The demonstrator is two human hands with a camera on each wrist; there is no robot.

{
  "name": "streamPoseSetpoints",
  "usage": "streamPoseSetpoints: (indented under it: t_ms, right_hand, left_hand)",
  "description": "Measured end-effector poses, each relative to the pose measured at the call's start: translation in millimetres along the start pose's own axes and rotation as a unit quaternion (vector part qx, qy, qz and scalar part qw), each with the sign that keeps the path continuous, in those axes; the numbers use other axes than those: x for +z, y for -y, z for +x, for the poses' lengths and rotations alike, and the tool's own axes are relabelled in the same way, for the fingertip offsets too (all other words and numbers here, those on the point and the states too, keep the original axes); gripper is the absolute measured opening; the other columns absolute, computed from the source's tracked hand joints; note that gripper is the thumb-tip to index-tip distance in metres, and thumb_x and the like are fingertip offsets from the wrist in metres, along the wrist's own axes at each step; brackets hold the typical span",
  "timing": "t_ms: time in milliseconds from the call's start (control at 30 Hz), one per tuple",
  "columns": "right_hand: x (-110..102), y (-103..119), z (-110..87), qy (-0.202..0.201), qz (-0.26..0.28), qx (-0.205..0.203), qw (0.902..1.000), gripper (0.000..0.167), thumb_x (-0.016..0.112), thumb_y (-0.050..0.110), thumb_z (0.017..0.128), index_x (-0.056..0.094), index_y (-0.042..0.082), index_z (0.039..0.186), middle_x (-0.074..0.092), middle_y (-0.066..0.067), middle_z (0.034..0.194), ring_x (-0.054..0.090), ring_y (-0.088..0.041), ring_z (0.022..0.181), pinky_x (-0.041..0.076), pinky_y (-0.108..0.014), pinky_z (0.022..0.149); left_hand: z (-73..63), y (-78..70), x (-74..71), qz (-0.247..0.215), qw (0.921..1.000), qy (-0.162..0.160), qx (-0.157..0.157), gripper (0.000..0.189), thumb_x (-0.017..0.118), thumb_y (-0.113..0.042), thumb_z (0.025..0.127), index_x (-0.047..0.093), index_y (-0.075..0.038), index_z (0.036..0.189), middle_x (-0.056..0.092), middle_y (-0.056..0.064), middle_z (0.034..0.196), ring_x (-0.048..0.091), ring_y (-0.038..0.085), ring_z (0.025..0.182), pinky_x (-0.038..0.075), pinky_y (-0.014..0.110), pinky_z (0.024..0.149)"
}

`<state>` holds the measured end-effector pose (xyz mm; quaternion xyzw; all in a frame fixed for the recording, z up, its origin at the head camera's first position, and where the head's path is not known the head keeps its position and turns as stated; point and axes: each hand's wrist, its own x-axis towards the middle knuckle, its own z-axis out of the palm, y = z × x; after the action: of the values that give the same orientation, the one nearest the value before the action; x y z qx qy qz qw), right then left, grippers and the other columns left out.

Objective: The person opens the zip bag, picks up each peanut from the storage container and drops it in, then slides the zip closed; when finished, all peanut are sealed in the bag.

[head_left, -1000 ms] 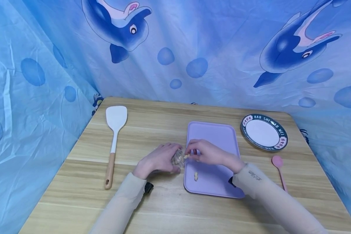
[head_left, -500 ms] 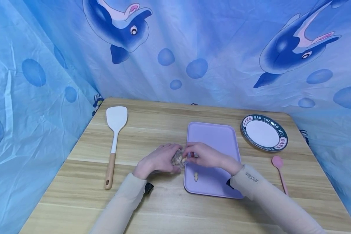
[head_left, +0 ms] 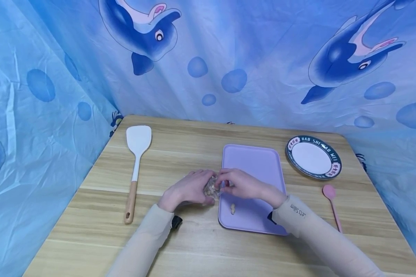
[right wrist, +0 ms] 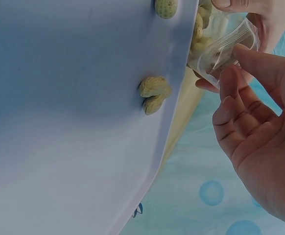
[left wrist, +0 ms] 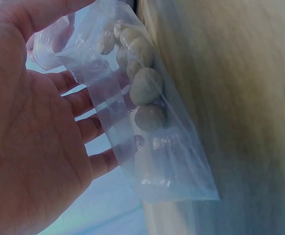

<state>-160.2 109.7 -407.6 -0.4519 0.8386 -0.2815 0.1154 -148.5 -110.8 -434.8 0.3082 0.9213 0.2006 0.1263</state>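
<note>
My left hand (head_left: 190, 187) grips a clear zip bag (left wrist: 179, 164) between thumb and fingers, left of the purple tray (head_left: 253, 157). Several unshelled peanuts (left wrist: 146, 87) bulge inside it. At the bag's mouth, my right hand (head_left: 247, 186) pinches the zip-seal edge between thumb and forefinger, its other fingers curled below; this shows in the right wrist view. One peanut (head_left: 232, 209) lies on the tray near its left edge. More peanut shell (right wrist: 154, 93) lies on the tray in the right wrist view, hidden under my right hand in the head view.
A white spatula (head_left: 138, 140) with a wooden handle lies at the left of the wooden table (head_left: 180, 246). To the right are a green-rimmed plate (head_left: 312, 157) and a pink spoon (head_left: 329, 191). A blue dolphin curtain (head_left: 211, 38) hangs behind.
My right hand has moved slightly left to the bag's mouth. The peanut seen at its fingertips earlier no longer shows there. My left hand has stayed in place with the bag.
</note>
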Motion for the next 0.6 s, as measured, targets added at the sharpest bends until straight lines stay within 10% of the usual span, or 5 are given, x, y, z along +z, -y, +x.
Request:
streamPoseSetpoints:
  t_ms: [600]
  right_hand:
    - [-7.3,-11.6,-16.0,-0.008,0.031,0.043,0.9986,0.017,0.072,0.008,0.09,0.074,0.009,0.107,0.067,0.003,0.1,0.058,-0.007,0.079,0.054,-0.036,0.071]
  left_hand:
    - [0.4,0.1,-1.5,-0.006,0.9999,0.003,-0.008,0.084,0.082,-0.042,0.074,0.047,-0.013,0.145,0.053,0.004,0.142,0.046,0.024,0.132,0.034,0.051,0.111]
